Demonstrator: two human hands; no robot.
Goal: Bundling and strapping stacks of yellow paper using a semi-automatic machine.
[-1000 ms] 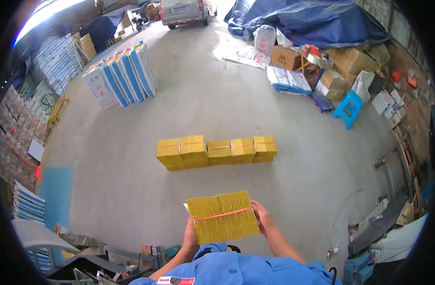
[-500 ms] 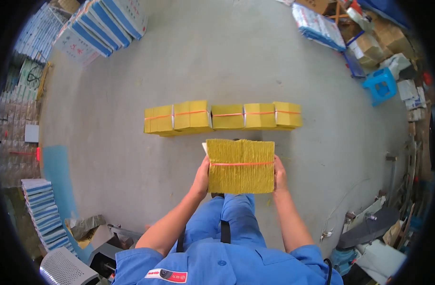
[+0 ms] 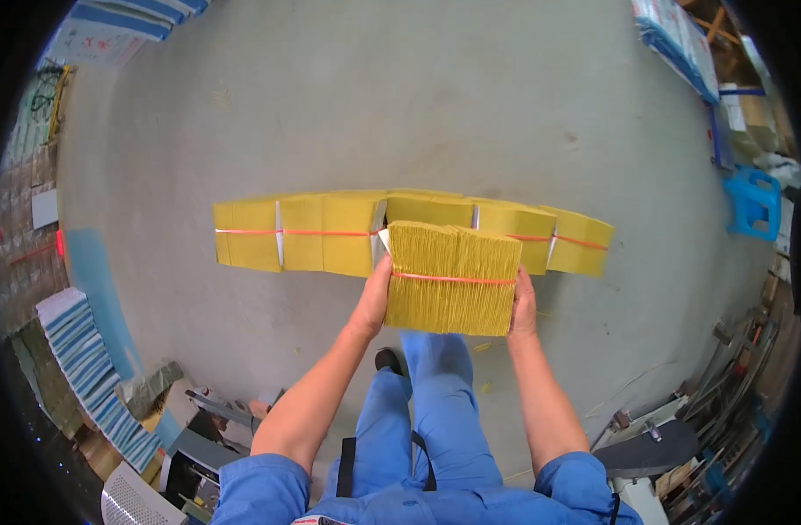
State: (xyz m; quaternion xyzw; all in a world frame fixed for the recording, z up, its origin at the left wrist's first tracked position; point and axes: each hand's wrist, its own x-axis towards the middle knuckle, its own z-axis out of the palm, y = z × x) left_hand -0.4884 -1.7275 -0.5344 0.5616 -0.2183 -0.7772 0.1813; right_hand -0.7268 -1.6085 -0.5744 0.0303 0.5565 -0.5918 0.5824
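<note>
Between my hands is a thick bundle of yellow paper (image 3: 453, 306), bound round its middle by a thin red strap. My left hand (image 3: 374, 295) presses on its left end and my right hand (image 3: 523, 304) on its right end; the fingers are partly hidden behind it. Beyond it, a row of similar strapped yellow bundles (image 3: 326, 247) stands side by side on the grey floor (image 3: 374, 105). White sheets show between some of them. The held bundle covers part of the row's middle, and I cannot tell whether it touches the row.
Blue-and-white stacked packs (image 3: 94, 376) stand at the left, near a perforated metal cover (image 3: 133, 499). A blue plastic stool (image 3: 754, 203) and another blue-and-white pack (image 3: 676, 44) are at the right. Metal parts and a dark machine piece (image 3: 650, 451) lie at the lower right.
I have come closer to the row, which looks larger now. The held bundle has moved forward and overlaps the row in view. Both hands keep their hold.
</note>
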